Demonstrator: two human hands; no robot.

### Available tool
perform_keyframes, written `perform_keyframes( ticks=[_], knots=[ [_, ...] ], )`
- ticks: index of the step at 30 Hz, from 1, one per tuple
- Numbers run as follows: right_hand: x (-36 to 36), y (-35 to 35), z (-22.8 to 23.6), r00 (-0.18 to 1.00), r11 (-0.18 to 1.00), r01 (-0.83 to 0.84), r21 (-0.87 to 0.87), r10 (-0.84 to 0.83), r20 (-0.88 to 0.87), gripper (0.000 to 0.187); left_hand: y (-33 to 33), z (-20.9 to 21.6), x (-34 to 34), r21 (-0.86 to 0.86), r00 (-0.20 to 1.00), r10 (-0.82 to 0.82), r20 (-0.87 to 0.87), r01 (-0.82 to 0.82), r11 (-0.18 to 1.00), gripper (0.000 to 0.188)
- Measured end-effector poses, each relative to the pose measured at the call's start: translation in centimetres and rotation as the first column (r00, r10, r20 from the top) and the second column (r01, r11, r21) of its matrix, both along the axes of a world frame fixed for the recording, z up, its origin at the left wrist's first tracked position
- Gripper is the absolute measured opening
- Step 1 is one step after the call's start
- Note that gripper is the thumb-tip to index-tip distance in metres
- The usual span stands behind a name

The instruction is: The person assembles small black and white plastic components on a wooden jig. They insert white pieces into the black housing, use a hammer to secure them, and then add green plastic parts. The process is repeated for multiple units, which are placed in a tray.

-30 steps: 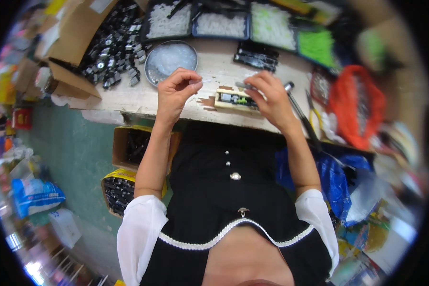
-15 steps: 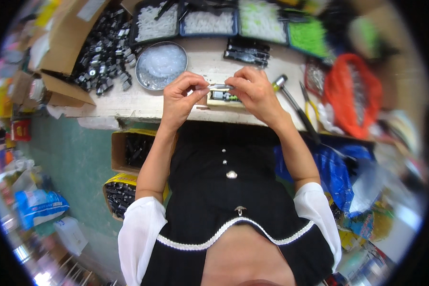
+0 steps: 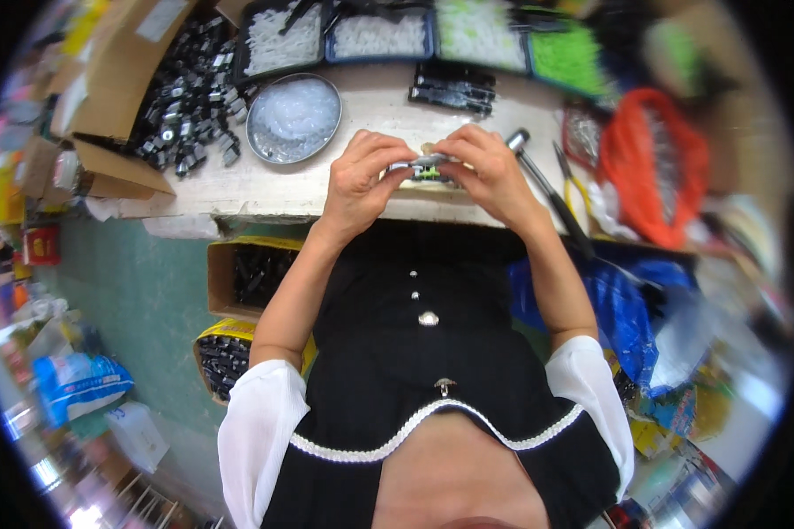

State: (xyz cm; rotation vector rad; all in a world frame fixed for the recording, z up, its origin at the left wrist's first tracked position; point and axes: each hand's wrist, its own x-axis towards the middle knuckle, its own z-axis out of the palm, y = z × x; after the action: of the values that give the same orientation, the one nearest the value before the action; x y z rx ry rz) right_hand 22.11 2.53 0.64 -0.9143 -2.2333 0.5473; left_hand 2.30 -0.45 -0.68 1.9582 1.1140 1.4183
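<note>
Over the near edge of the white workbench, my left hand and my right hand pinch a small slim silvery-grey piece between them, one at each end. Its exact kind is too small to make out. Just below it lies a black and bright-green part on a pale block, partly covered by my fingers. Right of my right hand rests a hammer with a metal head and black handle. Beyond my hands several black handle-like pieces lie side by side.
A round metal dish holds clear, glossy material. Black-and-silver parts are heaped at the left by a cardboard box. Trays of white and green pieces line the back. Yellow-handled pliers and a red bag lie right.
My left hand has moved right, closer to my right hand, and my right hand has shifted slightly right and down. Both still pinch the slim piece, now over the black and green part.
</note>
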Motion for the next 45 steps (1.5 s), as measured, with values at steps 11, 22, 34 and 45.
perform_keyframes(
  ticks=[11,22,34,45],
  knots=[
    [5.1,-1.1,-1.9,0.961,0.985,0.154,-0.077,-0.131,0.244,0.017,0.4,-4.7,2.6,-0.073,0.957,0.104,-0.269,-0.128,0.989,0.03],
    [4.5,-0.9,-1.9,0.947,0.989,0.112,-0.098,-0.077,0.313,0.017,0.5,-4.8,3.6,-0.121,0.933,0.156,-0.324,-0.205,0.971,0.031],
    [3.9,-0.7,-2.8,0.954,0.993,0.111,-0.039,-0.096,0.286,0.015,0.5,-4.8,3.5,-0.159,0.943,0.132,-0.304,-0.187,0.969,0.03],
    [3.8,-0.8,-2.7,0.941,0.99,0.126,-0.06,-0.101,0.323,0.015,0.4,-5.0,3.6,-0.057,0.941,0.18,-0.288,-0.204,0.977,0.014]
  ],
)
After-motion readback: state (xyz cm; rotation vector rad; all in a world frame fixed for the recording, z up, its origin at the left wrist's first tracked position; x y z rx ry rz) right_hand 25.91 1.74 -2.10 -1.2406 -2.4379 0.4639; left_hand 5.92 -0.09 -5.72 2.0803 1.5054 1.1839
